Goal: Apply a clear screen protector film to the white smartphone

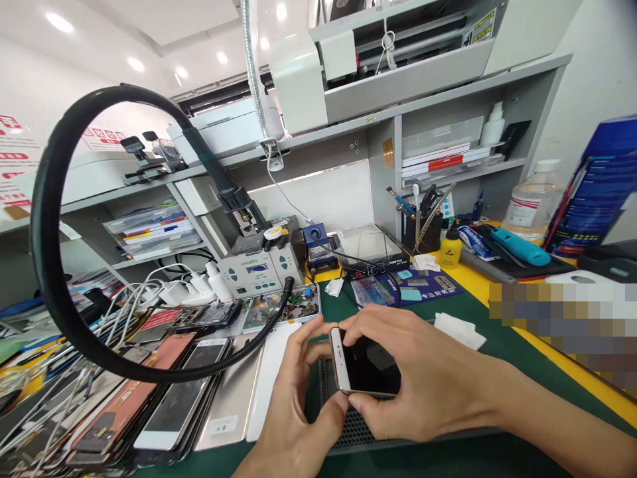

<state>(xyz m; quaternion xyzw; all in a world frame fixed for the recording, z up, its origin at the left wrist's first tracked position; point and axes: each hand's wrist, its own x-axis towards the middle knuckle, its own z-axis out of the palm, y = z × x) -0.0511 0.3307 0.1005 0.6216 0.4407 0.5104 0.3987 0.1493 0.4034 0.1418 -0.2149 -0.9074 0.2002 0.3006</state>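
A smartphone [367,366] with a dark screen and a white end with a gold edge is held between my two hands, tilted. My left hand [301,398] curls at its left end, the thumb at the lower corner and the fingertips near the top corner. My right hand [418,375] wraps over the phone from the right, with the thumb along the lower edge and the fingers across the top and screen. Beneath lies a dark perforated plate [354,430] on the green mat [512,392]. Part of the screen is hidden by my right hand.
Phones and a white-ended screen [184,392] lie stacked at the left. A thick black hose [47,219] loops above them from a soldering station [259,272]. A parts tray [281,309], a yellow bottle [450,249] and a tissue [458,330] lie beyond my hands.
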